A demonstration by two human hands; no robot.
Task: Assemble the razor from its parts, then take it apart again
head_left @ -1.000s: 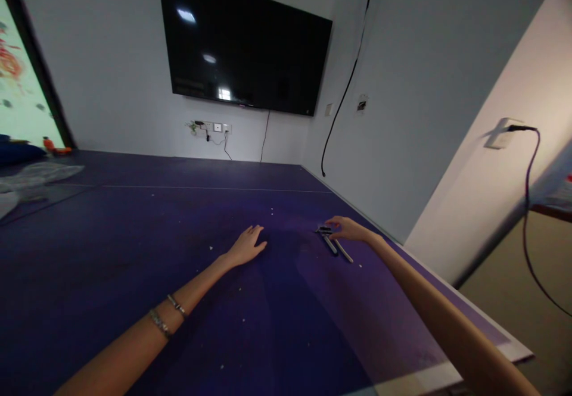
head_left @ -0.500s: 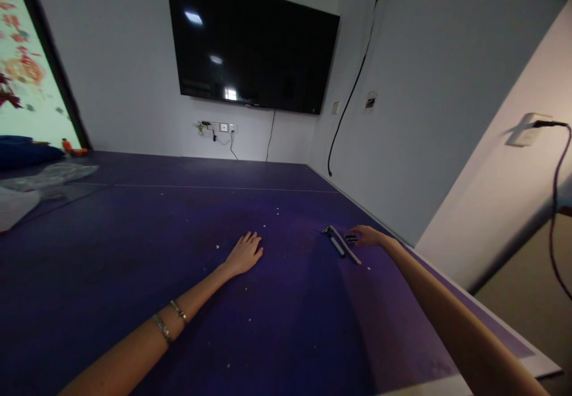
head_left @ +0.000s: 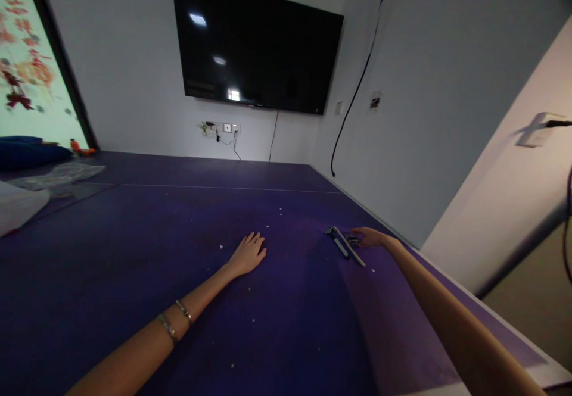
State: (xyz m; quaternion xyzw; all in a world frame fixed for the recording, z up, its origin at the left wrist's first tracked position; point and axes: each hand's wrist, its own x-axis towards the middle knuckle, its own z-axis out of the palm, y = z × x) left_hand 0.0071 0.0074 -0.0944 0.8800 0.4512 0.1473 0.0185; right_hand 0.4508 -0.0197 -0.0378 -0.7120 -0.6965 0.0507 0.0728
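Observation:
My left hand (head_left: 248, 254) lies flat on the purple tabletop (head_left: 286, 324), fingers spread and holding nothing. Over at the right, my right hand (head_left: 369, 237) has its fingers closed around the edge of a small dark object (head_left: 354, 240) with pale marks; its kind is too small to make out. Just left of it lies a long, thin grey strip (head_left: 351, 248), slanting across the table. Beside the strip is a slim dark tool with a pale grey-green handle section (head_left: 341, 247); the far ends of both meet or overlap.
Small white scraps (head_left: 221, 246) dot the tabletop. Clear plastic wrapping (head_left: 67, 173) and dark blue cloth (head_left: 33, 153) lie at the far left. A black cable (head_left: 353, 101) hangs along the right wall, and a television (head_left: 259, 44) is mounted at the back.
The fingers of my right hand have closed in on the small dark object, which looks slightly shifted. My left hand stays in place. The whole view has swung slightly left.

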